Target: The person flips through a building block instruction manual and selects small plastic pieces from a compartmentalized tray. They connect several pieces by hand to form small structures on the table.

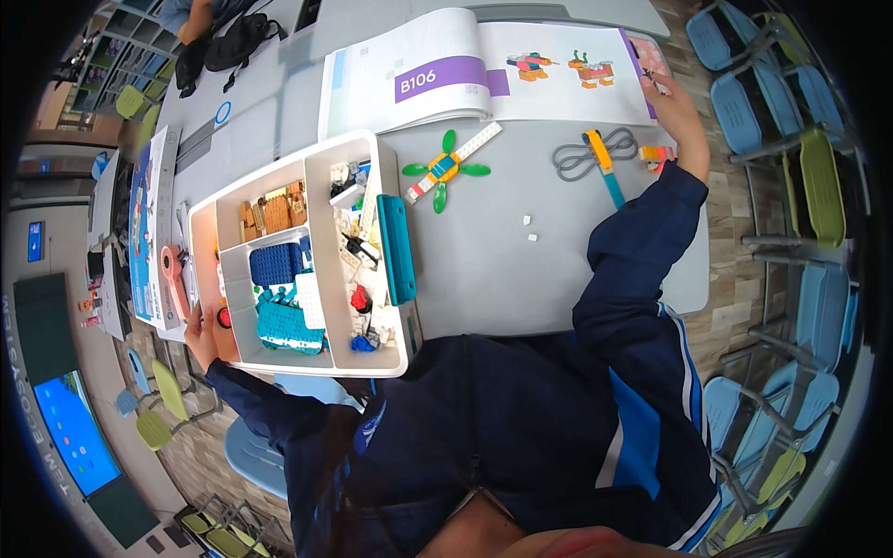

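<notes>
Right arm reaches toward desk's (484, 288) far right corner; right hand (677, 110) at open booklet's (595, 102) right edge, grip closure can't tell. Left arm out sideways, left hand (200, 340) at brick box's (400, 342) near-left corner, grip unclear. Booklet lies by far edge; box, left side.

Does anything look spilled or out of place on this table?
Two small white bricks lie loose on the grey table, apart from the brick tray, so they look like strays. No obvious damage stands out.
</notes>
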Motion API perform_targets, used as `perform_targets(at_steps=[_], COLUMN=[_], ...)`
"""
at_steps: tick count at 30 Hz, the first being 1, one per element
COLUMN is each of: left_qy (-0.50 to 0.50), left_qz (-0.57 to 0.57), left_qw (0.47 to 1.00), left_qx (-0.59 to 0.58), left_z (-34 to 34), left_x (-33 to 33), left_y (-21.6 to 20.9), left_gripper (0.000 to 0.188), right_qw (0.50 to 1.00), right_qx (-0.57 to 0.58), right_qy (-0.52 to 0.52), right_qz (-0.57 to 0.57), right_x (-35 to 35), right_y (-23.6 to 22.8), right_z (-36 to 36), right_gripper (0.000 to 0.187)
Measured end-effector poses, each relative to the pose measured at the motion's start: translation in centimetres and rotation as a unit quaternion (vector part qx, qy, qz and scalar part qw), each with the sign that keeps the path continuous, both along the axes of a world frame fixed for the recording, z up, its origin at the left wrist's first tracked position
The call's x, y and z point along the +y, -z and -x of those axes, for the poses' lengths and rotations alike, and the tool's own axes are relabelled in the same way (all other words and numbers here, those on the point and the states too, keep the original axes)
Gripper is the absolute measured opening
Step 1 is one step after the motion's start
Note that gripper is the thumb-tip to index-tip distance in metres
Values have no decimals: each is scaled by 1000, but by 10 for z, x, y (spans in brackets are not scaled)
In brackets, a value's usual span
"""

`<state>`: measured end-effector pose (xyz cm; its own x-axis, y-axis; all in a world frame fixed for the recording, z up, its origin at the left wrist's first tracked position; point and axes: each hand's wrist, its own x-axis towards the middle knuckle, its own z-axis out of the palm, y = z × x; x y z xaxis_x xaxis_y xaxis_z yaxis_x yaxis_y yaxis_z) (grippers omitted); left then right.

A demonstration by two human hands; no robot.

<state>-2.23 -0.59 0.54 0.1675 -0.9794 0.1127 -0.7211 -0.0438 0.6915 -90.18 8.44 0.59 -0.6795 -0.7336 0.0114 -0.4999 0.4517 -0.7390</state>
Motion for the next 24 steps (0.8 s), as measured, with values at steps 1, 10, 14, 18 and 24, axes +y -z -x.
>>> perform_targets(at_steps=[1, 10, 14, 18, 24], left_qy=[-1, -20, -34, -48, -56], left_qz=[-4, -14, -7, -9, 5], left_qw=[1000, 1000, 999, 999, 998], left_qx=[0, 5, -15, -9, -8], left_z=[1, 6, 10, 15, 3], left_x=[0, 4, 6, 8, 4], left_y=[0, -2, -5, -9, -1], left_gripper=[46, 48, 49, 50, 47], right_qw=[1000, 1000, 999, 997, 998], right_qx=[-16, -12, 27, 47, 29], right_qy=[5, 16, 26, 22, 21], right_qz=[-1, -2, -24, -60, -56], right_x=[0, -2, -6, -10, -12], right_y=[-4, -11, -10, -14, -17], right_z=[-3, -15, -27, -35, -46], right_gripper=[63, 70, 73, 78, 83])
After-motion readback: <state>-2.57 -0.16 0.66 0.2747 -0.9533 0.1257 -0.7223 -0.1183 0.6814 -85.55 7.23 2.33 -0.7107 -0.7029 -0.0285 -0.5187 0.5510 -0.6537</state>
